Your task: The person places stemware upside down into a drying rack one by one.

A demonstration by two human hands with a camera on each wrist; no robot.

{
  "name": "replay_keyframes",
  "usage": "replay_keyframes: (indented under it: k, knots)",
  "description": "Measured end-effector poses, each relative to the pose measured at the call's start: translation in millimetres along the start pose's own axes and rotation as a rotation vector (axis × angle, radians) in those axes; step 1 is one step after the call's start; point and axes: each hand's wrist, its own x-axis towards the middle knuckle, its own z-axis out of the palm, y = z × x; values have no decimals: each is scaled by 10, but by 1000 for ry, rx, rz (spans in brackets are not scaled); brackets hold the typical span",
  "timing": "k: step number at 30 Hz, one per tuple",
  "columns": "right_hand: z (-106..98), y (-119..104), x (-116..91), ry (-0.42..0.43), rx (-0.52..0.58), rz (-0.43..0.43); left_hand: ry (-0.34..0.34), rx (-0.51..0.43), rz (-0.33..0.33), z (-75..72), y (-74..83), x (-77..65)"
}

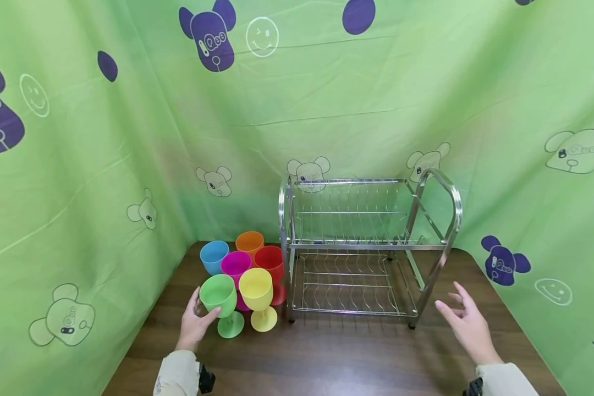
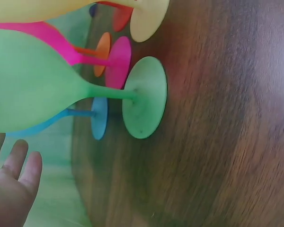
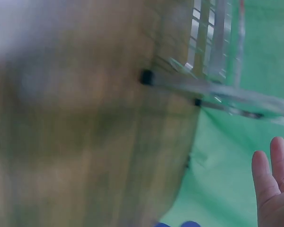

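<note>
A green plastic goblet [image 1: 219,294] stands upright at the front left of a cluster of goblets. My left hand [image 1: 194,324] is at its bowl, thumb on the near side and fingers on the left. Seen from the left wrist, the fingers [image 2: 32,172] are spread and relaxed beside the green bowl, not curled round it. Next to it stand a yellow goblet [image 1: 256,290] and a magenta goblet [image 1: 236,264]. Right of the metal dish rack [image 1: 355,247], my right hand [image 1: 467,324] hovers over the table with fingers apart, holding nothing.
Behind these stand a blue goblet [image 1: 214,256], an orange goblet [image 1: 249,242] and a red goblet [image 1: 270,263], the red one close to the rack's left leg. The two-tier rack stands on a brown wooden table [image 1: 336,357]. A green patterned cloth [image 1: 351,110] hangs around the back and sides.
</note>
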Motion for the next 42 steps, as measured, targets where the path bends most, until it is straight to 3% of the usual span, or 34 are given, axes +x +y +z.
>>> replay_keyframes:
  k: [4,9,15,20,33,42]
  knots:
    - [179,26,-103,-23,9,10,24,-22,28,77,-11,28]
    - [424,-5,-204,-54,20,13,88,46,60,124,-17,66]
    - [592,-23,-284,-68,30,-35,92,99,37,202,-43,105]
    - [633,-59,-310,-65,49,-59,65,110,21,251,-105,115]
    - [642,-64,-330,-67,67,-60,113,60,27,319,-336,51]
    - [626,-87,-344,-47,75,-88,164,69,18,331,-341,36]
